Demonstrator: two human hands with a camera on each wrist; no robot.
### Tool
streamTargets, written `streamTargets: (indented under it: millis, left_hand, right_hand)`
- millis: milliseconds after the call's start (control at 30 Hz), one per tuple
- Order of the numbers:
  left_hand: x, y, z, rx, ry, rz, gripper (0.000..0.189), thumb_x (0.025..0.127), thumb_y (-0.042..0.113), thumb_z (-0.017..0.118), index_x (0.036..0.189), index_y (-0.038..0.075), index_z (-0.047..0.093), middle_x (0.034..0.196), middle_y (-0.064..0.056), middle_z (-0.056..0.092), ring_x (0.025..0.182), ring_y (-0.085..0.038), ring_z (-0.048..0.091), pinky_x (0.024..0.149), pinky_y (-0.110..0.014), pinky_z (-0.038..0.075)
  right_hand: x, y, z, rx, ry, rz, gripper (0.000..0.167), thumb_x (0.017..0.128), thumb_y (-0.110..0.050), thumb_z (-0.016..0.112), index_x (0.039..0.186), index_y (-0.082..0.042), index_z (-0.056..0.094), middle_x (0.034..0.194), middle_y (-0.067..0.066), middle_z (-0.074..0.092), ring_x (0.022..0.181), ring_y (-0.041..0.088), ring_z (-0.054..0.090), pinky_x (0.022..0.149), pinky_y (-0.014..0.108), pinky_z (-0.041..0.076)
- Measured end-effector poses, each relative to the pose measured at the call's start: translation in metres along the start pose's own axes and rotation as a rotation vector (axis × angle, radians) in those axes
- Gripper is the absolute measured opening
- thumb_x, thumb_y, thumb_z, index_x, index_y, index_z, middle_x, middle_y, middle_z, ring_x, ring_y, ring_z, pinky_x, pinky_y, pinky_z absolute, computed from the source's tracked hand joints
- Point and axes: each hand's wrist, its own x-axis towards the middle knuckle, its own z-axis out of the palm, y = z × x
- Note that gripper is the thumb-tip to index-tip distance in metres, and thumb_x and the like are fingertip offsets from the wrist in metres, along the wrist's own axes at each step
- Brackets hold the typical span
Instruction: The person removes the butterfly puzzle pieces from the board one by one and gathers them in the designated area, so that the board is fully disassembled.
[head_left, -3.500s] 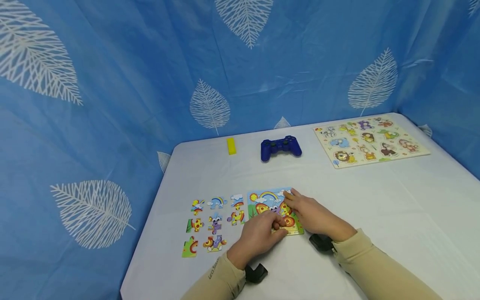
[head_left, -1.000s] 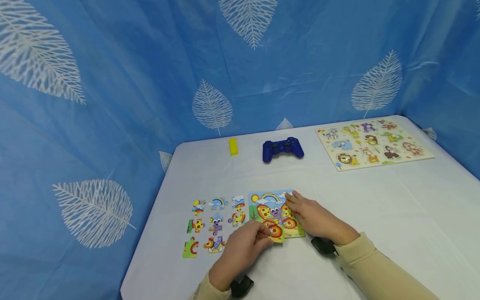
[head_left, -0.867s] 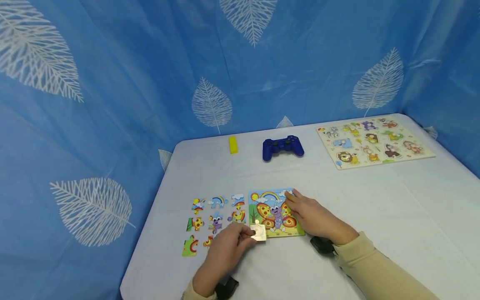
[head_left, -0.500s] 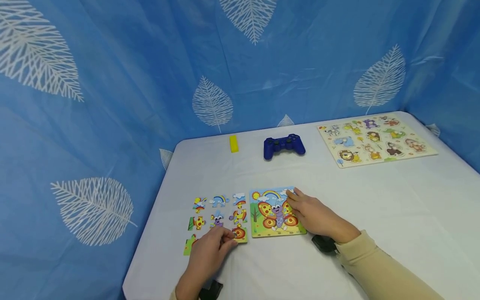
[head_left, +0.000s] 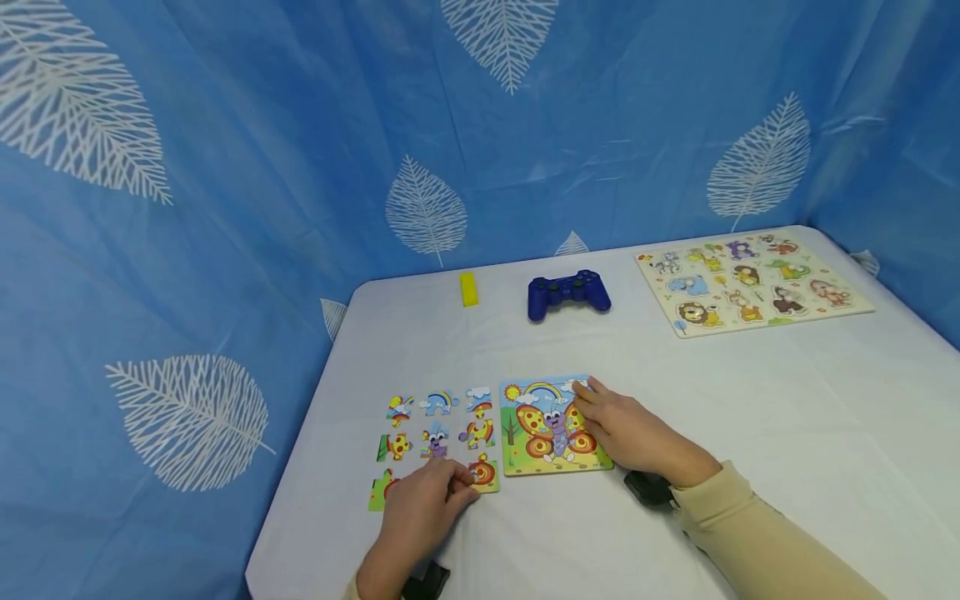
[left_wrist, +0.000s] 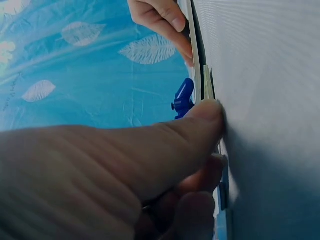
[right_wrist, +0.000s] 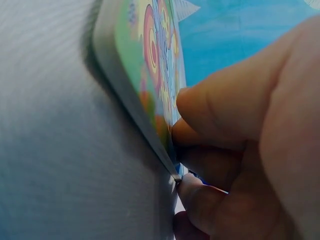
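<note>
My left hand [head_left: 423, 504] pinches the left side of a jigsaw piece [head_left: 484, 475] with a red and orange spiral. That piece lies at the lower right of the loose jigsaw pieces [head_left: 437, 403], which are spread in rows. The left wrist view shows the thumb at the edge of the piece [left_wrist: 207, 80]. Just to its right lies the butterfly puzzle board [head_left: 532, 417], its picture face up. My right hand [head_left: 630, 433] rests on the board's right side, fingers over the upper right corner. Part of the bottom row is hidden behind my left hand.
Toward the back of the white table [head_left: 750, 417] lie a yellow block [head_left: 468, 289] and a blue game controller [head_left: 568, 293]. A wooden animal puzzle [head_left: 757, 283] lies at the back right. Blue leaf-patterned cloth [head_left: 315, 167] hangs behind the table and along its sides.
My left hand has carried the spiral jigsaw piece left from the butterfly board, its plain back showing briefly, down beside the loose pieces. My right hand has stayed on the board.
</note>
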Motion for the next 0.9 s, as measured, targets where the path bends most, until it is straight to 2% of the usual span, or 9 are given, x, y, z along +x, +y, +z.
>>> streamTargets:
  millis: [200,400,667,800,900]
  left_hand:
    - [-0.0004,-0.0006,-0.0007,0.002,0.005,0.015,0.019,0.085,0.039,0.084,0.091,0.026,0.071,0.076,0.017,0.053,0.064,0.002,0.045,0.057,-0.019,0.037]
    - [0.0002,0.0005,0.0001,0.012,0.006,-0.003,0.019,0.084,0.040,0.085,0.091,0.028,0.072,0.076,0.018,0.053,0.064,0.002,0.044,0.057,-0.018,0.037]
    - [0.0002,-0.0004,0.0011,0.011,0.026,0.023,0.021,0.083,0.039,0.086,0.092,0.026,0.072,0.077,0.017,0.054,0.064,0.003,0.044,0.056,-0.019,0.037]
    - [-0.0004,0.0009,0.0008,0.017,0.072,0.002,0.029,0.080,0.042,0.088,0.096,0.025,0.071,0.080,0.015,0.054,0.064,0.002,0.043,0.056,-0.019,0.036]
    - [0.0021,0.0027,-0.0020,0.005,0.132,-0.005,0.044,0.076,0.046,0.090,0.107,0.023,0.069,0.091,0.011,0.060,0.066,0.000,0.045,0.057,-0.019,0.037]
  right_hand:
    - [0.0008,0.0015,0.0003,0.006,-0.011,0.009,0.044,0.104,-0.008,0.057,0.144,0.009,0.052,0.156,0.028,0.043,0.147,0.052,0.032,0.112,0.061,0.038]
    - [0.0015,0.0036,-0.0004,0.016,-0.008,0.005,0.044,0.103,-0.006,0.058,0.144,0.008,0.053,0.156,0.028,0.043,0.147,0.052,0.032,0.112,0.061,0.038]
    - [0.0014,0.0038,-0.0015,0.032,-0.018,0.018,0.044,0.103,-0.004,0.056,0.145,0.009,0.051,0.156,0.028,0.042,0.148,0.053,0.030,0.113,0.062,0.037]
    - [0.0015,0.0039,-0.0007,0.049,-0.023,0.024,0.044,0.103,-0.003,0.056,0.145,0.010,0.050,0.157,0.029,0.041,0.148,0.053,0.029,0.113,0.062,0.036]
    - [0.0014,0.0046,0.0007,0.053,-0.024,0.029,0.045,0.103,-0.002,0.056,0.146,0.011,0.049,0.157,0.030,0.040,0.148,0.053,0.029,0.114,0.062,0.035]
